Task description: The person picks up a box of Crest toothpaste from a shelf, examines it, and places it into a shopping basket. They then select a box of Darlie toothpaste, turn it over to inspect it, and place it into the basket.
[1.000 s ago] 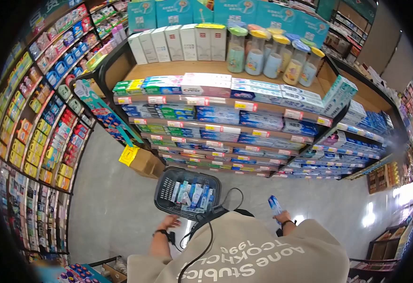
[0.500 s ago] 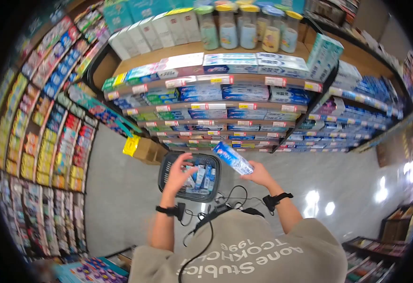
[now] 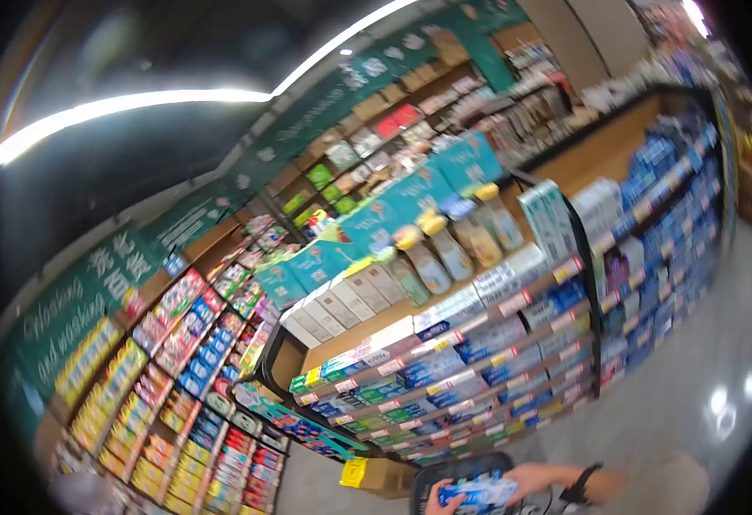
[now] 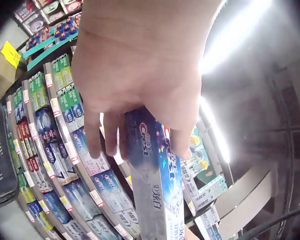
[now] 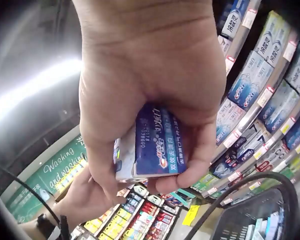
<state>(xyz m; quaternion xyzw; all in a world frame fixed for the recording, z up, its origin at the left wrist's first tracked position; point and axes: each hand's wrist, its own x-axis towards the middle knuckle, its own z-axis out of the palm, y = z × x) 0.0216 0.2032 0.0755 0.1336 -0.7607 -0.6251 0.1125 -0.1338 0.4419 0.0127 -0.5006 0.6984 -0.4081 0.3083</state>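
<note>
The tan wooden shelf (image 3: 360,336) bears upright white cartons (image 3: 342,304) towards its left edge, clear pastel-lidded jars (image 3: 450,257) right of them, flat blue-and-white cartons (image 3: 449,314) along its front edge and 1 upright teal-and-white carton (image 3: 548,223) near its front-right corner.

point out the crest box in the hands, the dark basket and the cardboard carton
Crest box (image 4: 149,192), left wrist view, printed side
Basket (image 5: 234,218), right wrist view, inner wall
Carton (image 3: 390,477), head view, brown side
</note>
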